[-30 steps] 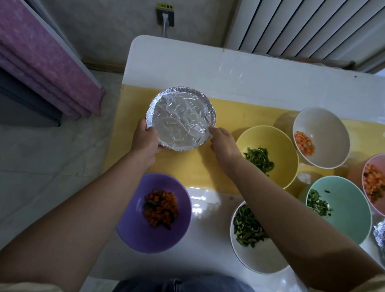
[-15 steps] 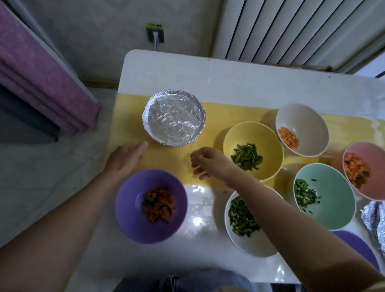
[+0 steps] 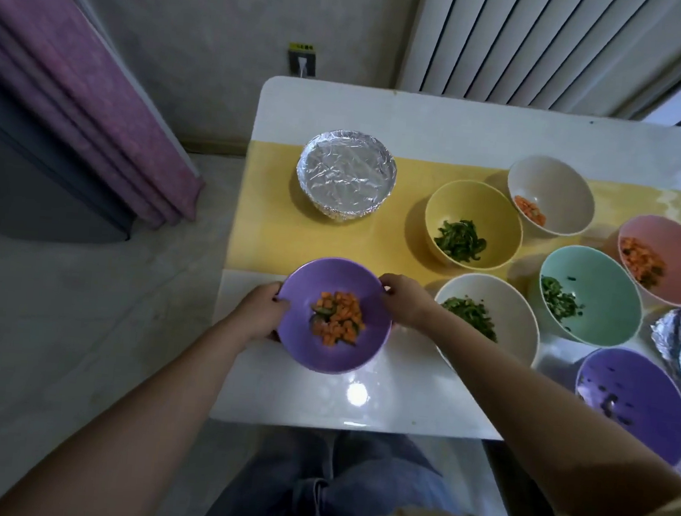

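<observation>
Left hand [image 3: 262, 310] is gripping the purple bowl [image 3: 322, 355] at its nine o'clock rim, thumb hooking over the edge and fingers curling round the outer wall. Right hand [image 3: 404, 304] is clasping the same rim at about two o'clock, fingers bending over the edge. Diced carrot with a few green pieces [image 3: 337, 317] is lying in the bottom of the bowl. The bowl is sitting at the near left part of the white table [image 3: 425, 117]; whether it is resting there or being held just clear, I cannot tell.

From this bowl, a foil-covered bowl [image 3: 345, 180] is standing at twelve o'clock on the yellow mat [image 3: 268, 218], well apart. A white bowl [image 3: 518, 327] of chopped greens is sitting just beside it at three o'clock, behind the right wrist. A yellow bowl [image 3: 450, 209] of green strips is waiting at two o'clock. Farther toward three o'clock, a mint bowl [image 3: 603, 293] and a pink bowl [image 3: 677, 246] are standing near each other.
</observation>
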`<act>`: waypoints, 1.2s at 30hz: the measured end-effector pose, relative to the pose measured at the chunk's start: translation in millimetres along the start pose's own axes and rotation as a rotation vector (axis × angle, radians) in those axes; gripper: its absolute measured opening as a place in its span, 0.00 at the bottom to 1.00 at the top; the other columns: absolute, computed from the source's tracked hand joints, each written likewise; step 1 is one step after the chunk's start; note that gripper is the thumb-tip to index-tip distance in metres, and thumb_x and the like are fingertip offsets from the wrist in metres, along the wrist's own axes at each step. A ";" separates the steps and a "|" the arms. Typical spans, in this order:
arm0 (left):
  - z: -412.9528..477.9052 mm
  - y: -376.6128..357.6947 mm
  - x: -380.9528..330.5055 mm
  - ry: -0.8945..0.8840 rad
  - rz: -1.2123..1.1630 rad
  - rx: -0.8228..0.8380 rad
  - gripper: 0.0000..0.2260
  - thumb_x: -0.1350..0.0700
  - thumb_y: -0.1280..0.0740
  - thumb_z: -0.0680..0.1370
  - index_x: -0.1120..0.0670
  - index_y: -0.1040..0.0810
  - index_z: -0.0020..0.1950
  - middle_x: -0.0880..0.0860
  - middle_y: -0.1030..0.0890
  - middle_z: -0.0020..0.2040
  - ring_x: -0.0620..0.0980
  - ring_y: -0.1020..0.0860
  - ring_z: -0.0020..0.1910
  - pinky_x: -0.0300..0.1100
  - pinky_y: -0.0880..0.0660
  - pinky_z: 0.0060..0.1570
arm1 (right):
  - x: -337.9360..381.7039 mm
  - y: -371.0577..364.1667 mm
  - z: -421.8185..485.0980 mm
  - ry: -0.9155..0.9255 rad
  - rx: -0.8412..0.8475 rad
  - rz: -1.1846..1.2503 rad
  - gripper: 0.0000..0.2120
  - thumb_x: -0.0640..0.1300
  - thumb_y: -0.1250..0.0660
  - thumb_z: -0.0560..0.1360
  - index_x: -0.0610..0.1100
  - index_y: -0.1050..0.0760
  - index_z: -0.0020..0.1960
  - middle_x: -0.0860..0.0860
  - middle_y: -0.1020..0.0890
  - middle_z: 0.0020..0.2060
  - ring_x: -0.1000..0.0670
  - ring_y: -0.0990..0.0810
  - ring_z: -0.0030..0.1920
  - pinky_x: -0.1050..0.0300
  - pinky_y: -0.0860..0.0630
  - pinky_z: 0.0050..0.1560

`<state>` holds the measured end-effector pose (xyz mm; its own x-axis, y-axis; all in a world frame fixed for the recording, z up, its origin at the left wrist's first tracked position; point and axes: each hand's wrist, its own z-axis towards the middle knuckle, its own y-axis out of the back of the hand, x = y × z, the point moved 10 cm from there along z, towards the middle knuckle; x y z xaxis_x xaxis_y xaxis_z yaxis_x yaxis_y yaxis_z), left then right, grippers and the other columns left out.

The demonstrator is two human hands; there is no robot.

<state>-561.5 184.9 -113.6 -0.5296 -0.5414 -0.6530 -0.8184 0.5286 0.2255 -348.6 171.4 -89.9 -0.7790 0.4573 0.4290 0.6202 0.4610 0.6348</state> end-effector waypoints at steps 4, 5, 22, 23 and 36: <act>1.3 -0.8 2.5 -0.032 0.076 -0.073 0.14 0.55 0.39 0.73 0.54 0.23 0.57 0.61 0.19 0.57 0.56 0.20 0.46 0.47 0.22 0.44 | -13.1 2.9 -19.9 -0.025 -0.106 0.078 0.20 0.43 0.40 0.79 0.41 0.29 0.69 0.40 0.22 0.62 0.41 0.24 0.62 0.51 0.28 0.59; 2.1 6.2 1.6 -0.027 0.174 -0.153 0.18 0.52 0.38 0.73 0.54 0.24 0.62 0.61 0.20 0.60 0.58 0.21 0.52 0.50 0.23 0.51 | -11.7 4.0 -25.7 -0.002 -0.139 0.095 0.21 0.42 0.40 0.79 0.40 0.32 0.71 0.41 0.23 0.64 0.41 0.25 0.63 0.51 0.29 0.62; -60.2 -285.7 -229.0 -0.787 0.554 0.131 0.12 0.60 0.40 0.80 0.48 0.18 0.50 0.46 0.16 0.47 0.46 0.19 0.49 0.46 0.23 0.51 | -243.9 168.1 -137.5 0.066 -0.644 0.714 0.13 0.30 0.43 0.78 0.39 0.21 0.51 0.47 0.19 0.36 0.59 0.22 0.30 0.64 0.25 0.38; -56.0 -311.6 -235.2 -0.794 0.561 0.153 0.11 0.60 0.39 0.80 0.48 0.18 0.50 0.48 0.15 0.47 0.48 0.19 0.49 0.47 0.23 0.53 | -275.3 175.3 -140.8 0.007 -0.670 0.716 0.13 0.30 0.43 0.78 0.40 0.21 0.50 0.46 0.19 0.37 0.58 0.22 0.30 0.62 0.25 0.38; -7.0 -513.4 -263.8 -0.533 0.529 0.236 0.09 0.59 0.39 0.80 0.50 0.21 0.53 0.54 0.18 0.53 0.53 0.21 0.53 0.51 0.24 0.57 | -475.5 160.9 -102.3 -0.348 -0.222 0.191 0.29 0.56 0.43 0.81 0.47 0.45 0.78 0.39 0.57 0.78 0.38 0.57 0.77 0.43 0.52 0.75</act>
<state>-3.2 51.7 -52.1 -0.6085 0.1764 -0.7737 -0.3866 0.7856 0.4832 112.1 -49.7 -126.0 -0.5512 0.7645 0.3344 0.6853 0.1861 0.7041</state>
